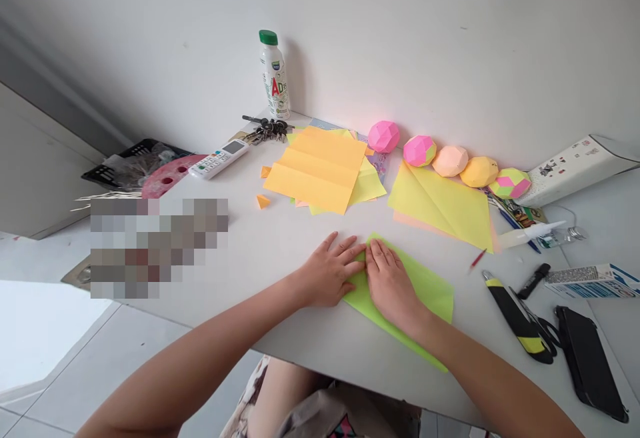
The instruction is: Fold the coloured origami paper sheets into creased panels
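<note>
A bright green sheet of paper (434,291) lies on the table in front of me, with what looks like a folded edge along its lower left side. My right hand (393,285) rests on the paper, fingers stretched out side by side and pressing near its upper left corner. Beside it, my left hand (333,271) lies palm down with fingers spread, across the table and the paper's left edge. The fingertips of both hands nearly meet, and they hide part of that edge.
Orange sheets (315,165) and a yellow sheet (440,201) lie further back, below several faceted paper balls (450,161). To the right are a utility knife (517,318), scissors (543,328) and a black phone (593,361). A bottle (275,78) and remote (220,159) stand back left.
</note>
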`<state>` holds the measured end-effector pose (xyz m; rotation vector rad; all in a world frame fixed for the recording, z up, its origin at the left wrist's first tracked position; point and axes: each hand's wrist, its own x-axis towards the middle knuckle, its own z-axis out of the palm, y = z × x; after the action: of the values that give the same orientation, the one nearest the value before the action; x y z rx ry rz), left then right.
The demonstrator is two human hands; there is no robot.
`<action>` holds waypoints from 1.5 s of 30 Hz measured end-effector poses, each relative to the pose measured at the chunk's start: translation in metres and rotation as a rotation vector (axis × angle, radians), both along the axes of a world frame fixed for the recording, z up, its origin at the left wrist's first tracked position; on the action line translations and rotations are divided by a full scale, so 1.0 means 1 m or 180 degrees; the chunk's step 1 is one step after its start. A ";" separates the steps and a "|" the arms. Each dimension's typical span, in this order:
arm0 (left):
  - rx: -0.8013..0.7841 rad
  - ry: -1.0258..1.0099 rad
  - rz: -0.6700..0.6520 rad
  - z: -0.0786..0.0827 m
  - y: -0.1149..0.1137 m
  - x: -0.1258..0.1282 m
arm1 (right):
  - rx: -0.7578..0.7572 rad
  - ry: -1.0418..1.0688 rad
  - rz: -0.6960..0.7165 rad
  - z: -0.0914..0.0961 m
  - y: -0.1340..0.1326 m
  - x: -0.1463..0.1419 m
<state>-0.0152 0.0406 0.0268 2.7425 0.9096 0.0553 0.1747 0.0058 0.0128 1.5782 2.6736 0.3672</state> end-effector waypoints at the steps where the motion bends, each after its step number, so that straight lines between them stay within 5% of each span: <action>1: -0.0020 -0.0033 -0.0002 -0.001 0.000 -0.001 | 0.0001 0.0033 -0.0010 -0.002 -0.001 0.000; 9: 0.0186 -0.0338 0.0023 -0.008 -0.009 -0.024 | -0.0036 0.0293 -0.0047 -0.005 -0.001 -0.001; 19: 0.0974 -0.0448 -0.0137 -0.007 -0.050 -0.051 | -0.0066 0.0233 -0.0041 -0.004 -0.001 -0.002; 33: 0.1124 -0.0650 -0.0409 0.001 -0.059 -0.040 | -0.0157 0.0154 -0.0093 0.000 -0.002 -0.005; 45: 0.1180 -0.0933 0.0392 -0.009 -0.086 -0.019 | -0.0254 0.0113 -0.0141 0.003 -0.003 -0.007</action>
<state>-0.0346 -0.0455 0.0174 2.8866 1.0687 0.6941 0.1677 0.0031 0.0160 1.6333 2.6381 0.2305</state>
